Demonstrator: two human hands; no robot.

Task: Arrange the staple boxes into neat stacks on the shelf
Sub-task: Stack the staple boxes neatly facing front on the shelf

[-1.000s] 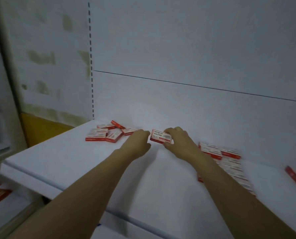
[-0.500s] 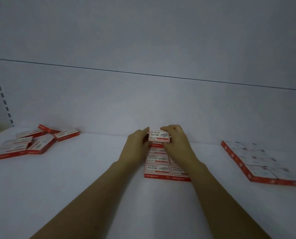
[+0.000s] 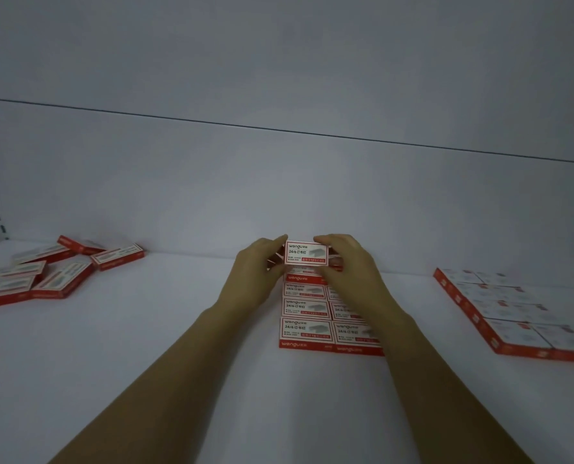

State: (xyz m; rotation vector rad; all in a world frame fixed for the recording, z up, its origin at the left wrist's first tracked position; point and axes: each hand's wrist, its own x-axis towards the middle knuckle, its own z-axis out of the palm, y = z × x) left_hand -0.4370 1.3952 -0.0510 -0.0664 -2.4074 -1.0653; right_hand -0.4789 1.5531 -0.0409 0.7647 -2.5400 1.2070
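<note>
Head view: two bare forearms reach forward over a white shelf [image 3: 178, 346]. The left hand [image 3: 257, 276] and right hand [image 3: 349, 266] together hold one red-and-white staple box [image 3: 306, 253], printed face toward the camera. Each grip is closed on a short end of the box, fingers curled round its edges. The box sits at the far end of a flat block of staple boxes [image 3: 307, 328] laid in two columns; whether it touches the boxes under it cannot be told.

The right wrist and forearm cover much of the block's right column, and the held box and both hands hide its far rows. Most fingertips are out of sight behind the box.

Well to the left of the block lies a loose pile of boxes [image 3: 54, 272] at mixed angles, cut off by the frame edge. Well to the right of the block lies a second tidy block [image 3: 506, 313], blurred, its print unreadable, its near corner cut off. Behind the block rises a plain pale back panel [image 3: 279, 179].
</note>
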